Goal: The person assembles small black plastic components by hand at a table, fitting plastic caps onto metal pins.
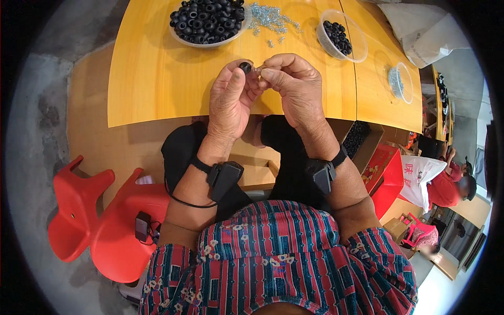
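Above the near edge of the yellow table, my left hand [228, 102] grips a small, round black piece [245, 67] between thumb and fingers. My right hand [300, 89] is close beside it, thumb and forefinger pinched on a tiny clear piece [257, 73] whose shape is partly hidden by the fingertips. The two hands nearly touch. Beyond them stands a clear bowl [212, 45] heaped with hollow black pieces like the held one. Small shiny, pale-blue clear pieces [269, 20] lie loose in a pile to its right.
A clear tub [361, 48] with black pieces stands right on the yellow table [152, 84]; a smaller tub [408, 89] holds pale-blue pieces. Below are a box of black pieces [358, 134] and a red box [386, 173]. Red chairs [123, 231] stand left; other people [446, 186] are far right.
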Tool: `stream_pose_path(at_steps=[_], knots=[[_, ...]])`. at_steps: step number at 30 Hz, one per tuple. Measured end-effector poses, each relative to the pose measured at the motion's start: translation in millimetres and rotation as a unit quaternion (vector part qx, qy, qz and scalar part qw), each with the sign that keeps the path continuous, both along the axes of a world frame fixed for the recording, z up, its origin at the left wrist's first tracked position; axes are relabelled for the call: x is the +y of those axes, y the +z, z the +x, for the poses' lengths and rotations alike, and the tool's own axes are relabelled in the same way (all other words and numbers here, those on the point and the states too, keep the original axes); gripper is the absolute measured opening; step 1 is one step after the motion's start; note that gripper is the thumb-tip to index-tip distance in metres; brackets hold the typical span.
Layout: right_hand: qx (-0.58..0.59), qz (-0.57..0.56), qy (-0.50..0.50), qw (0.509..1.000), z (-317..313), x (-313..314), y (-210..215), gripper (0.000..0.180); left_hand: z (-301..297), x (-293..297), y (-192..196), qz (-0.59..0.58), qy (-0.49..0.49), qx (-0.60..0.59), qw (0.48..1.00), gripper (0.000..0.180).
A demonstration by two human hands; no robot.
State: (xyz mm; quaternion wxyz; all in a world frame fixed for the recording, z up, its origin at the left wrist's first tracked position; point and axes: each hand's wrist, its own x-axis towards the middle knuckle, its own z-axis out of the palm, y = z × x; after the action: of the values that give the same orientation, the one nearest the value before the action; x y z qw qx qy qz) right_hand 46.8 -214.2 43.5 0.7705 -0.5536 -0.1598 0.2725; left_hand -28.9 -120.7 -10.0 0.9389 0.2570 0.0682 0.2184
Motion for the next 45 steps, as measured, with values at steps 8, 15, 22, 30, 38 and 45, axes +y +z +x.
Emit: stream_pose_path(at_steps=[8,15,22,30,38,45], knots=[[0.007,0.016,-0.008,1.0,-1.6,6.6,-2.5,0.012,1.3,0.0,0.2,-0.038,0.006,0.006,0.999,0.032],[-0.025,-0.01,-0.024,0.999,-2.5,8.7,-0.6,0.012,2.2,-0.4,-1.0,-0.03,-0.001,-0.001,1.0,0.031],[-0.113,-0.09,-0.033,0.989,-2.1,9.0,8.3,0.016,3.0,0.2,2.1,-0.024,0.0,0.005,1.0,0.026],[-0.144,-0.13,-0.021,0.981,0.4,8.4,23.2,0.018,3.2,-1.8,0.8,-0.013,0.014,0.036,0.999,0.023],[-0.173,-0.182,0.033,0.967,10.3,3.4,31.5,0.024,2.7,-2.1,4.3,0.03,0.017,0.055,0.998,0.023],[-0.114,-0.19,0.067,0.973,18.5,0.1,32.5,0.026,2.3,-0.7,2.0,0.069,0.008,0.048,0.996,0.026]])
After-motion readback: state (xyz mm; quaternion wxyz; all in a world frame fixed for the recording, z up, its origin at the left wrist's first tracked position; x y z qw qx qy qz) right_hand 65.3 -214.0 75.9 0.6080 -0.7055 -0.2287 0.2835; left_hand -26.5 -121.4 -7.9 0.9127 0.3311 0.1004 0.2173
